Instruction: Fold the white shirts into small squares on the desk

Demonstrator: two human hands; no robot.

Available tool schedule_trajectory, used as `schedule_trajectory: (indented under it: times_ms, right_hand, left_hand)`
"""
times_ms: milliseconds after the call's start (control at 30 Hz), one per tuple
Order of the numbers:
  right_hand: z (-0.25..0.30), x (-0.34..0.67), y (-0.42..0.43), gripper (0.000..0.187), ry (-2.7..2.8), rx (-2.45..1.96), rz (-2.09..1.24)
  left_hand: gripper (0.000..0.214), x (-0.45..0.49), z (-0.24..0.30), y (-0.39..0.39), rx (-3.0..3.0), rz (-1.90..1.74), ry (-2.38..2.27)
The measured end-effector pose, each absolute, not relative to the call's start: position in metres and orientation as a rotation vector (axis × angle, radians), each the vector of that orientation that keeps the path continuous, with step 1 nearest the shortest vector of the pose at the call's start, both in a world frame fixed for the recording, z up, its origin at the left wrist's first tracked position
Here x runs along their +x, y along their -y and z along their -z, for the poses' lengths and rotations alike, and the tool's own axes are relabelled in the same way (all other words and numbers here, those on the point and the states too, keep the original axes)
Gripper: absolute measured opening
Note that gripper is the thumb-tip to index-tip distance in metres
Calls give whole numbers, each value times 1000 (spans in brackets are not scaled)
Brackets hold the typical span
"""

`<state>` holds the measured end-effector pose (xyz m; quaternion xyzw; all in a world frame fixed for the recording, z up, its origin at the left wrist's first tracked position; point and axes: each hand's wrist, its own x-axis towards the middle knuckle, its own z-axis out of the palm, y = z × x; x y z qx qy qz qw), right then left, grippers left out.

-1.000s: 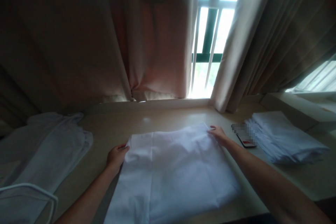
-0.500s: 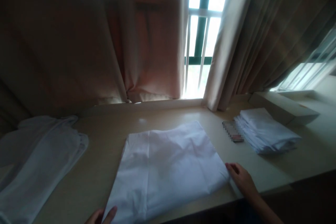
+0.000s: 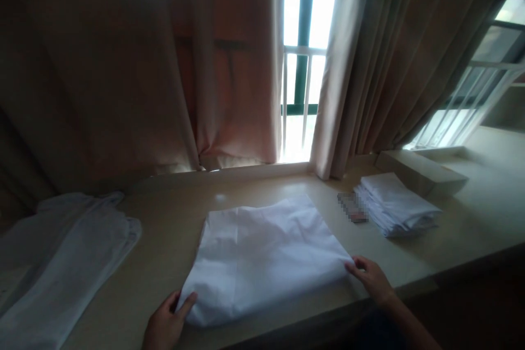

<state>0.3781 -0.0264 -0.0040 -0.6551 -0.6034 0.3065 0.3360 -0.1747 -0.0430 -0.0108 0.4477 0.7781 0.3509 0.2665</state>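
Note:
A white cloth (image 3: 266,257), folded into a broad rectangle with soft creases, lies on the pale tabletop (image 3: 164,246) before me. My left hand (image 3: 166,317) pinches its near left corner, thumb on top and fingers beneath. At the near right corner, my right hand (image 3: 369,276) is closed on the cloth's edge between thumb and fingers. The near edge of the cloth looks rounded and slightly raised between the two hands. Whatever fingers lie under the fabric are hidden.
Folded white cloths (image 3: 397,205) form a stack to the right, beside a small pixelated flat object (image 3: 351,208). Loose white fabric (image 3: 77,257) lies at the left. Behind the table hang brown curtains (image 3: 246,93) at a barred window. A low box (image 3: 422,169) stands at the back right.
Both hands grip the near corners; the left hand and its corner have moved up and inward, and the near edge has come off the table front. The view has shifted slightly.

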Motion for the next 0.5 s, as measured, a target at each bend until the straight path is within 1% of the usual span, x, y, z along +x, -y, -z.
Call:
schedule_trajectory:
  times_ms: [133, 233, 400, 500]
  right_hand:
    - [26, 379, 36, 51, 1540, -1868, -613]
    - [42, 377, 38, 56, 1566, -2002, -446]
    - [38, 371, 33, 56, 1528, -2032, -492]
    - [34, 372, 32, 55, 1478, -2017, -575]
  left_hand:
    - [55, -169, 17, 52, 1176, -1030, -2076]
    - [58, -169, 21, 63, 1104, -922, -2113]
    - [60, -168, 9, 73, 1139, -827, -2038]
    - [55, -171, 4, 78, 1137, -720, -1998]
